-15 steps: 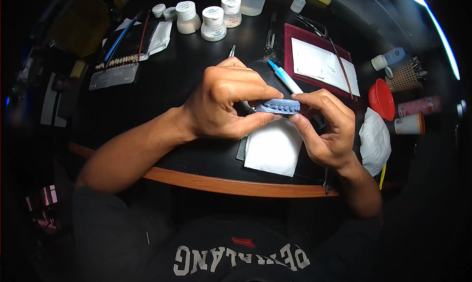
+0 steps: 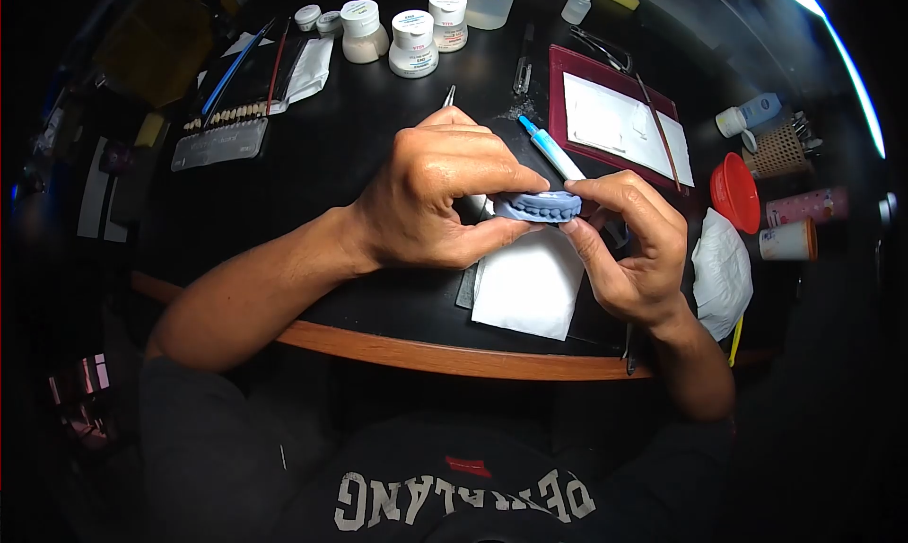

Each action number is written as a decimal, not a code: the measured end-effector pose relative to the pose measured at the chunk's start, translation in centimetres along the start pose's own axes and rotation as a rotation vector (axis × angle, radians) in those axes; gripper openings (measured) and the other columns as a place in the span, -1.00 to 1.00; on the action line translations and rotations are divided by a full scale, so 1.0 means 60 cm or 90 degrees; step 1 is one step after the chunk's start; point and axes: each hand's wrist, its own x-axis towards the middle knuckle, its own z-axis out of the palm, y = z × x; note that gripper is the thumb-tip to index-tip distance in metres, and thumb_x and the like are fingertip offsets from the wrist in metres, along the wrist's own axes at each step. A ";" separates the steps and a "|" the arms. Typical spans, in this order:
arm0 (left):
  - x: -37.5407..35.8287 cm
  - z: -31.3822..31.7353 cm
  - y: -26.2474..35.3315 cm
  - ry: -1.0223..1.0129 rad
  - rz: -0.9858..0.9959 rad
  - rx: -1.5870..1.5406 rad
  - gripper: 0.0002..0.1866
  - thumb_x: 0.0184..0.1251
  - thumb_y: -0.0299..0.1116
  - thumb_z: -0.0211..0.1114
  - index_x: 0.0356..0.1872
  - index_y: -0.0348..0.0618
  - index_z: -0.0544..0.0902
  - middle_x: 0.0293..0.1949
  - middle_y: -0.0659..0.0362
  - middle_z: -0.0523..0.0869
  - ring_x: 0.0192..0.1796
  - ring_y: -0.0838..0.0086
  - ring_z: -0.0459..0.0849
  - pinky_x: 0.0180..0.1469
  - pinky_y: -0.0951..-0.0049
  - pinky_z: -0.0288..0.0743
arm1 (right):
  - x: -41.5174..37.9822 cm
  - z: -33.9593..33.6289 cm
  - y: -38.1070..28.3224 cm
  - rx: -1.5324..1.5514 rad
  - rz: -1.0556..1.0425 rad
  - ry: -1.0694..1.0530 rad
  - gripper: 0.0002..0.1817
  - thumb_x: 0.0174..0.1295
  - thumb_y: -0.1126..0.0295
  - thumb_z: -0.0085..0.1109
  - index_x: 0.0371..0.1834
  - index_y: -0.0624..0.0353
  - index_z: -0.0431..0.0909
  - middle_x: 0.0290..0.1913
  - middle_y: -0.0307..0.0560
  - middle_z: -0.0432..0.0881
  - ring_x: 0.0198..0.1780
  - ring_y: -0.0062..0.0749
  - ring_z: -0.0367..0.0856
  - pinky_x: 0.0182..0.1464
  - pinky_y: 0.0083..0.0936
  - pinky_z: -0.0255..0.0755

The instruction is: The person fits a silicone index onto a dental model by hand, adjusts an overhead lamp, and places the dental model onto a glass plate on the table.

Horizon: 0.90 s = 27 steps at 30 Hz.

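A blue-grey dental model (image 2: pixel 537 208) with a row of teeth along its front is held up between both hands. My left hand (image 2: pixel 454 188) pinches its left end, thumb below and index finger above. At the other end, the thumb and fingertips of my right hand (image 2: pixel 634 236) grip it. Beneath the model lies a folded white tissue (image 2: pixel 527 292) on a dark pad. A blue-and-white syringe-like tube (image 2: pixel 550 152) lies just beyond the right fingers. Behind the left knuckles a pointed metal tip (image 2: pixel 450 96) shows, its rest hidden by the hand.
Several white-capped jars (image 2: pixel 413 46) stand at the back. A maroon tray (image 2: pixel 558 98) with white sheets and a brush lies back right. Along the right are a red bowl (image 2: pixel 734 193) and crumpled white tissue (image 2: pixel 721 264). Brushes and a tooth-shade strip (image 2: pixel 222 141) lie left.
The dental model has tilted slightly, showing more of its upper side, and shifted a little right. Both hands keep their grip.
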 end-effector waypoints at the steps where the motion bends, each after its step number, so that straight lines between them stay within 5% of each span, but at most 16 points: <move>1: 0.001 -0.002 0.001 -0.001 -0.001 0.003 -0.68 -0.05 -0.46 0.71 -0.18 -0.20 0.91 -0.41 0.18 0.86 -0.36 0.48 0.79 -0.14 0.41 0.46 | 0.000 0.000 0.000 0.000 0.002 0.002 -0.65 0.18 0.68 0.51 0.06 0.39 0.77 -0.20 0.02 0.77 -0.25 -0.44 0.75 -0.27 -0.56 0.57; 27: 0.004 -0.003 0.004 -0.007 -0.003 0.001 -0.71 -0.01 -0.42 0.73 -0.22 -0.20 0.90 -0.46 0.20 0.84 -0.43 0.51 0.74 -0.16 0.41 0.42 | 0.001 -0.002 -0.003 0.003 0.005 -0.004 -0.66 0.16 0.66 0.51 0.04 0.40 0.77 -0.23 0.00 0.76 -0.29 -0.45 0.73 -0.27 -0.55 0.56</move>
